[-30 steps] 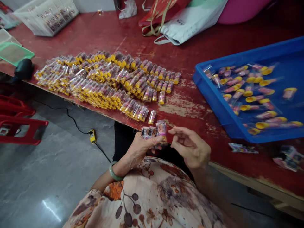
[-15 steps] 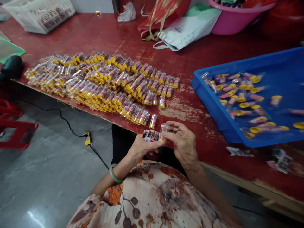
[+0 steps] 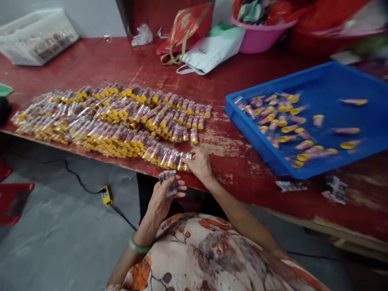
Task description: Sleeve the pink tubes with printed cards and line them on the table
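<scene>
My left hand (image 3: 162, 198) is closed around a small stack of dark printed plastic wrappers (image 3: 167, 176), just in front of the table's near edge. At the right end of the front row, my right hand (image 3: 200, 165) pinches a small clear-wrapped tube with a yellow end (image 3: 185, 161); the fingertips partly cover it. This tube stands against its neighbours in a long stacked pile of wrapped tubes (image 3: 121, 135), pink-labelled with yellow ends, spread in rows over the left side of the table.
A blue tray (image 3: 260, 151) on the right holds loose yellow-ended tubes. Printed wrappers (image 3: 291, 186) lie before it. Behind are a white basket (image 3: 39, 36), a red bag (image 3: 188, 28), a white bag (image 3: 212, 50) and a pink basin (image 3: 257, 40). A cable with a yellow box (image 3: 106, 196) crosses the floor.
My right hand has moved away from the left hand to the front row, bringing a wrapped tube to its end. The left hand keeps the wrappers. The view has shifted.
</scene>
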`<state>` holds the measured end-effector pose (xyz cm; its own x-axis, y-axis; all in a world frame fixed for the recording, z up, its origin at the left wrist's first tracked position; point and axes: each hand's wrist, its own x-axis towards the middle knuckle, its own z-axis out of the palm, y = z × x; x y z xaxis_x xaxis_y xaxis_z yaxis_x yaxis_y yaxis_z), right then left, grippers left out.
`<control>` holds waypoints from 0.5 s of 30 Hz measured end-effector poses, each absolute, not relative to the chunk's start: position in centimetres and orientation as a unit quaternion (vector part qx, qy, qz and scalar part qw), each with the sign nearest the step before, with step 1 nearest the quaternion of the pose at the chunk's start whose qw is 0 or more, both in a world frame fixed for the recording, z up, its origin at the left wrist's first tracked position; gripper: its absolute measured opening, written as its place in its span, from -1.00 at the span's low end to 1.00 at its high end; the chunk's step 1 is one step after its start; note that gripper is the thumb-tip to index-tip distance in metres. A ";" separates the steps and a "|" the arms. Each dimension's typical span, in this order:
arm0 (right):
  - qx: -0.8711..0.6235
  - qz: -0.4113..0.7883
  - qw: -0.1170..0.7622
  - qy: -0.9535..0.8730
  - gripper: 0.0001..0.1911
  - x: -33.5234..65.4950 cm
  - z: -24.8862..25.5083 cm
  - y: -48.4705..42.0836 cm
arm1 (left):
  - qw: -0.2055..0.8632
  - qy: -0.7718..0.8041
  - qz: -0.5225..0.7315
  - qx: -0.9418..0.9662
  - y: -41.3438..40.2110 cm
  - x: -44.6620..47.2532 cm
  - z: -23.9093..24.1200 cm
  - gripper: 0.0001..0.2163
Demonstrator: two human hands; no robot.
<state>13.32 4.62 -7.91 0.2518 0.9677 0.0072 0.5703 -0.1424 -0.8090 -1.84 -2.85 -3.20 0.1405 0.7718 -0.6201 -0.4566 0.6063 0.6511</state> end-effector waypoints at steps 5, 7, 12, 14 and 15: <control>-0.702 0.172 0.281 -0.631 -0.62 14.0 -4.4 3.1 | 0.743 0.496 0.416 0.172 -2.3 -1.9 -2.7 -0.75; -0.713 0.125 0.250 -0.643 -0.64 16.6 -2.5 2.5 | 0.742 0.495 0.414 0.181 -2.4 -1.7 -2.2 -0.74; -0.812 -0.003 0.152 -0.563 -0.75 29.9 1.7 2.9 | 0.734 0.499 0.414 0.204 -2.7 -0.6 -1.3 -0.73; -0.829 -0.013 0.094 -0.551 -0.76 35.2 2.3 3.7 | 0.740 0.491 0.413 0.202 -2.7 0.2 -1.2 -0.75; -0.826 -0.003 0.067 -0.559 -0.79 37.2 2.3 4.2 | 0.747 0.483 0.411 0.199 -2.8 0.7 -1.2 -0.76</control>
<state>37.18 4.15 2.31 0.3742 0.9239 0.0799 0.9247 -0.3653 -0.1069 0.67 -2.78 -1.18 0.1954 0.8064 -0.5582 -0.4225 0.5828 0.6941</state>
